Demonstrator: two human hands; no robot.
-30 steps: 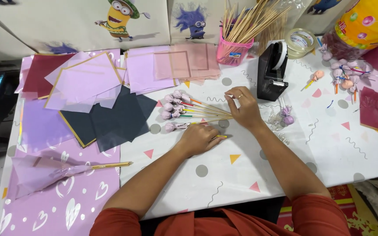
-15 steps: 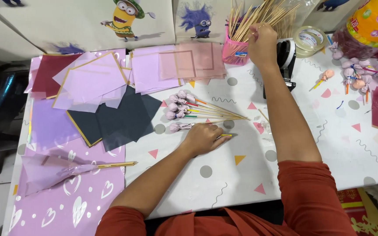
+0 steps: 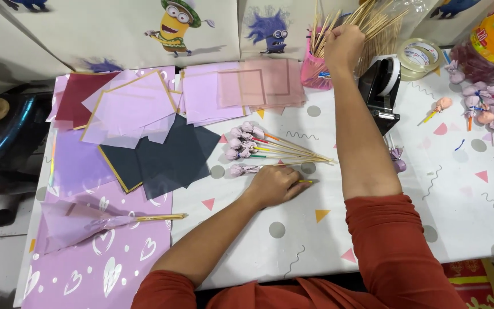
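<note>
the right hand [image 3: 344, 47] is closed in a fist around thin pale wooden skewers [image 3: 373, 20] standing bunched in a pink cup [image 3: 314, 73], far beyond the left hand [image 3: 275, 186]; the cup's right side is hidden behind the wrist. the left hand lies flat, fingers together, on a yellow-tipped stick [image 3: 306, 181], just below a fan of lilac paper-bud sticks [image 3: 247, 146]; whether it pinches the stick is unclear.

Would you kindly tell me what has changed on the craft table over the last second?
The right hand left the bundle of wrapped flower sticks and reached away to the pink cup of wooden skewers, where it now closes around the skewers. The left hand stayed flat on the table, over a thin stick. The paper sheets and tape dispenser did not move.
</note>
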